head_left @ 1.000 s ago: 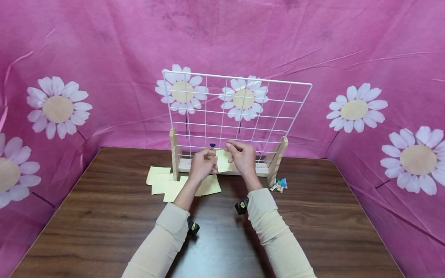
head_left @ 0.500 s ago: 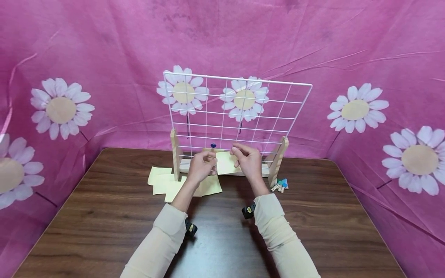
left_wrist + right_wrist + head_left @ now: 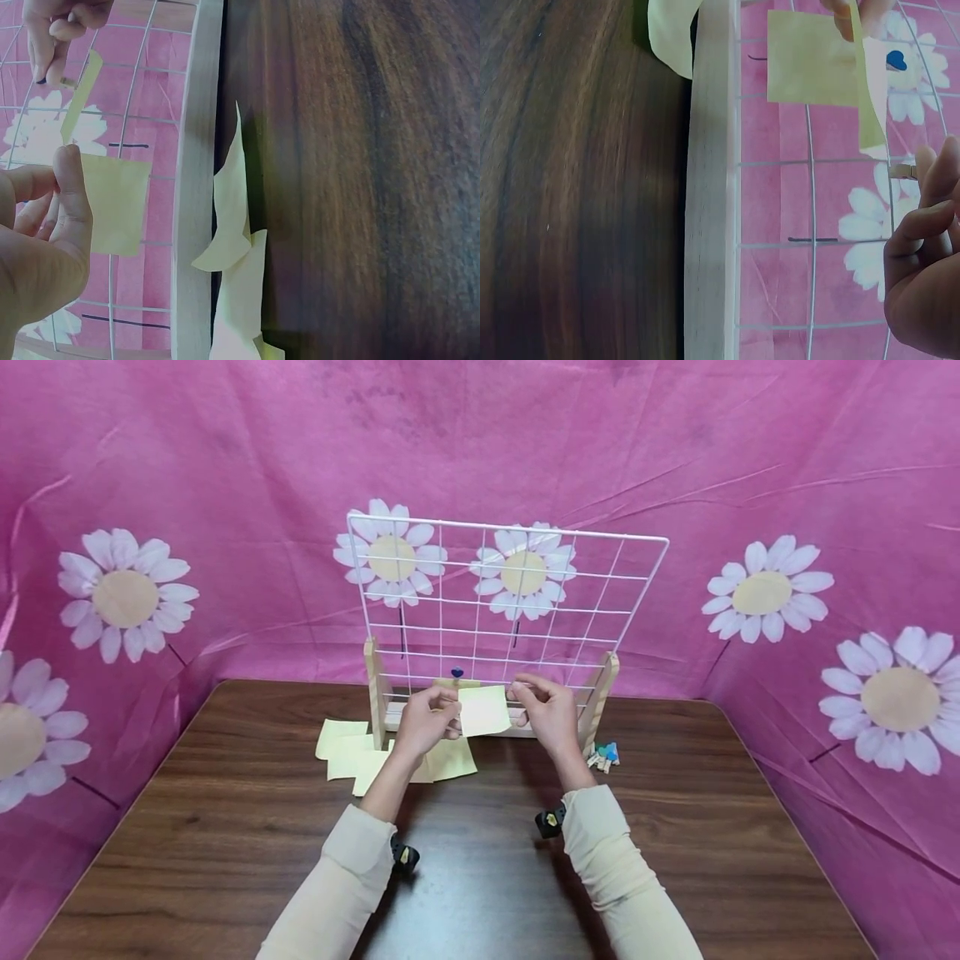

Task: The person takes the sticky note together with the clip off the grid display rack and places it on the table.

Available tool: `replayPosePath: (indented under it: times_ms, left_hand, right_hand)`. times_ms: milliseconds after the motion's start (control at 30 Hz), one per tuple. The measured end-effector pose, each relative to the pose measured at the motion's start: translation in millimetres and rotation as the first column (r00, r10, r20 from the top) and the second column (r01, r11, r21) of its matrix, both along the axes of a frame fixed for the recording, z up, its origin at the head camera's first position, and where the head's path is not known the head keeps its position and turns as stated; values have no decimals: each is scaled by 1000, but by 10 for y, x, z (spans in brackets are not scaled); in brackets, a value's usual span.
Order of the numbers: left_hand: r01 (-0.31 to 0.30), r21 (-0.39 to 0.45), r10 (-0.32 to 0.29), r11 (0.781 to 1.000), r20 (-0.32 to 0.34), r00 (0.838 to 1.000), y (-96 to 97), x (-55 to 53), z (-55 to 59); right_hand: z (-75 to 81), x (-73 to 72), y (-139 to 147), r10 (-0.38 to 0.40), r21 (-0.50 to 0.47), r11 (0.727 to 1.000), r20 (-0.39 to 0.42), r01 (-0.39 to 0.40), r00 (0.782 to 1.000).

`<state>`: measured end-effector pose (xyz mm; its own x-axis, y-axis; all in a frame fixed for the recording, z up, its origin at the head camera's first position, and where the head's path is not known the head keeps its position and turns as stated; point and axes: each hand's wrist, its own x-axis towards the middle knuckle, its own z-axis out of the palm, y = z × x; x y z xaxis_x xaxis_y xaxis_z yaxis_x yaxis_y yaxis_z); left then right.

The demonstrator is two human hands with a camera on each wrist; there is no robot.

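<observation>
My left hand [image 3: 429, 722] pinches a pale yellow sticky note [image 3: 484, 710] by its left edge, in front of a white wire grid [image 3: 480, 602]. My right hand [image 3: 549, 714] is just right of the note, apart from it. Between its fingertips it holds a small wooden clothespin [image 3: 904, 172], mostly hidden by the fingers. Behind the held note, another yellow note [image 3: 810, 60] hangs on the grid under a clothespin with a dark blue heart [image 3: 457, 672]. In the left wrist view the held note [image 3: 81, 97] appears nearly edge-on between both hands.
Wooden supports [image 3: 598, 702] carry the grid at both sides. Several loose yellow notes [image 3: 348, 756] overlap on the brown table [image 3: 675, 860] at the grid's left foot. Several clothespins with blue and green tops [image 3: 606, 756] lie by its right foot.
My right hand has moved right, off the note's right side, leaving the note in my left hand alone. More of the note's face shows now.
</observation>
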<state>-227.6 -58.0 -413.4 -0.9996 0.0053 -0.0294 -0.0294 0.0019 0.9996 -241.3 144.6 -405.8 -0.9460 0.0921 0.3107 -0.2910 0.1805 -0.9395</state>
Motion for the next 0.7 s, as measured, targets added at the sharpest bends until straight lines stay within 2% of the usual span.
replayPosePath:
  times_ms: [233, 467, 700]
  left_hand:
    - [10, 10, -10, 1000, 22, 1000, -29, 7, -23]
    - [-2, -1, 2, 1000, 20, 1000, -84, 0, -77]
    - [3, 3, -3, 1000, 15, 1000, -97, 22, -139]
  right_hand:
    - [-61, 22, 116, -20, -12, 1000, -7, 20, 1000]
    - [141, 245, 124, -14, -30, 999, 74, 16, 997]
    - [-114, 190, 256, -50, -66, 996, 89, 56, 995]
